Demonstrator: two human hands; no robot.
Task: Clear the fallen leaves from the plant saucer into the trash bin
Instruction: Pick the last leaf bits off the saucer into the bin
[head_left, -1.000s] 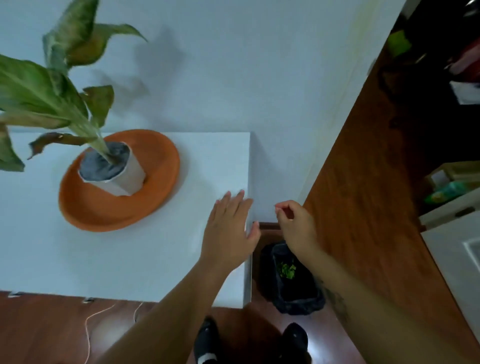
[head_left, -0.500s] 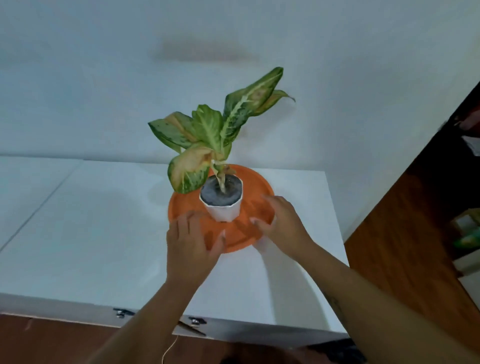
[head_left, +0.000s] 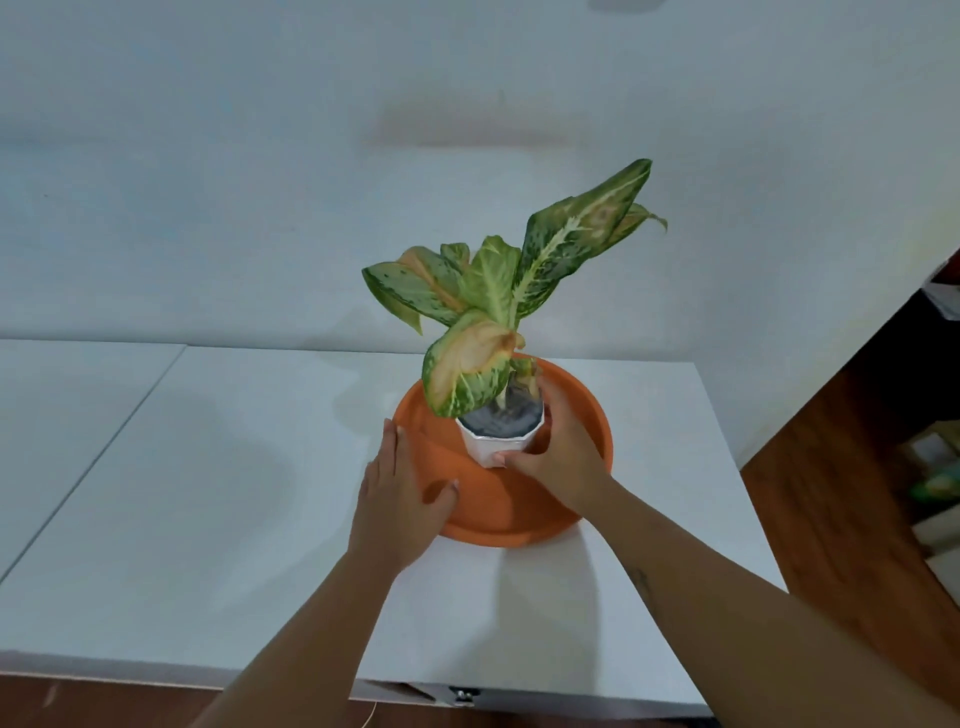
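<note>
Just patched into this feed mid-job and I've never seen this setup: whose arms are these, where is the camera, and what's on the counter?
No machine here: a person works with two bare hands, filmed by one wide-angle camera on their head, looking down and forward. On the white counter sits an orange saucer with a white pot holding a leafy plant. The left hand rests on the saucer's near-left rim. The right hand has its grip around the pot. No loose leaves show in the saucer; the trash bin is out of view.
</note>
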